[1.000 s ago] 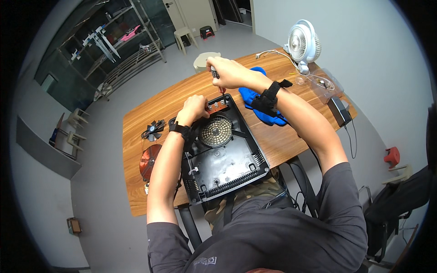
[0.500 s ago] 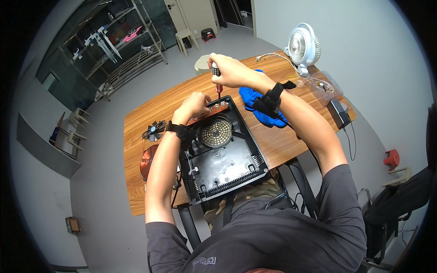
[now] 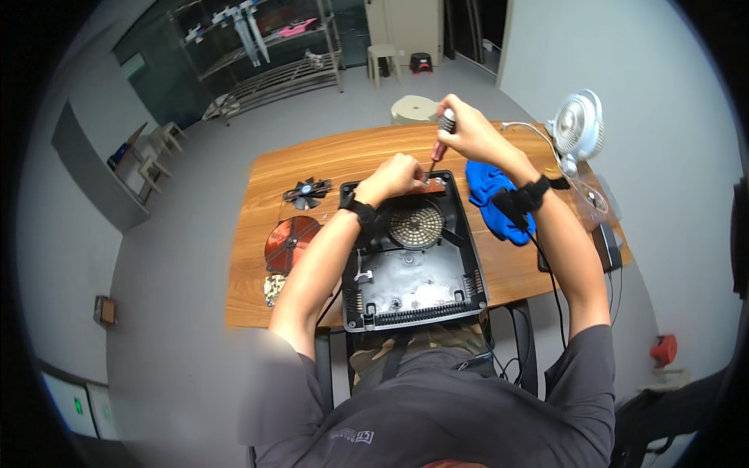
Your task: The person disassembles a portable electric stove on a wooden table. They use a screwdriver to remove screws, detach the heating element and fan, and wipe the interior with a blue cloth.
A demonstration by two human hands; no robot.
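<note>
A black plastic appliance housing (image 3: pixel 421 277) with a round vent grille (image 3: pixel 416 224) lies at the near edge of the table, its inside facing up. Along its far wall is an orange-brown circuit board (image 3: pixel 437 187), partly hidden by my left hand. My right hand (image 3: pixel 468 132) grips a screwdriver (image 3: pixel 443 140) with a red handle and a pale, dark-patterned end. Its shaft tilts down to the board. My left hand (image 3: pixel 396 176) bends over the board, fingertips drawn together beside the screwdriver's tip; what they pinch, if anything, is too small to make out.
On the wooden table (image 3: pixel 351 148), left of the housing, lie a black cooling fan (image 3: pixel 307 193), a copper-coloured coil disc (image 3: pixel 292 243) and a speckled small-parts pile (image 3: pixel 274 289). To the right are a blue cloth (image 3: pixel 499 210), a white desk fan (image 3: pixel 579 125) and a black adapter (image 3: pixel 606 246).
My view has shifted, so the table sits straighter. The screwdriver has gone from nearly upright to tilted, its tip a little further left along the board. My left fingers have moved right, closer to it.
</note>
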